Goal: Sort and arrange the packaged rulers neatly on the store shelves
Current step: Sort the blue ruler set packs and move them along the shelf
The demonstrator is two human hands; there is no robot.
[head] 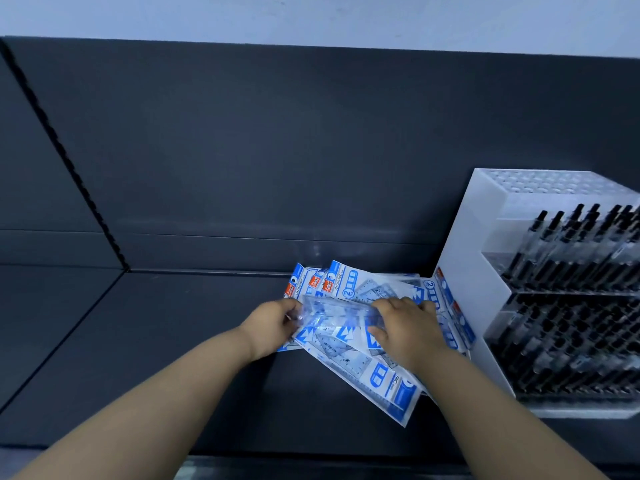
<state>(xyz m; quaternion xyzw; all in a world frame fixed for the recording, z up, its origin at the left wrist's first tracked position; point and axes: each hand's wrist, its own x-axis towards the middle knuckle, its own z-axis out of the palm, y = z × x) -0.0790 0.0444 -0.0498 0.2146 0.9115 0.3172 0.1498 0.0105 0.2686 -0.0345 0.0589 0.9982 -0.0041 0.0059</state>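
Note:
Several blue-and-white packaged ruler sets point(360, 289) lie fanned out in a loose pile on the dark grey shelf point(173, 341), beside a pen display. One clear pack point(337, 311) is held crosswise just above the pile. My left hand point(273, 323) grips its left end and my right hand point(405, 323) grips its right end. The held pack is blurred. More packs stick out below my right hand toward the shelf's front point(391, 386).
A white and clear acrylic pen display point(485, 278) full of black pens stands at the right, touching the pile. The dark back panel point(311, 150) rises behind. A notched upright strip point(69, 161) and a seam divide the shelf at the left.

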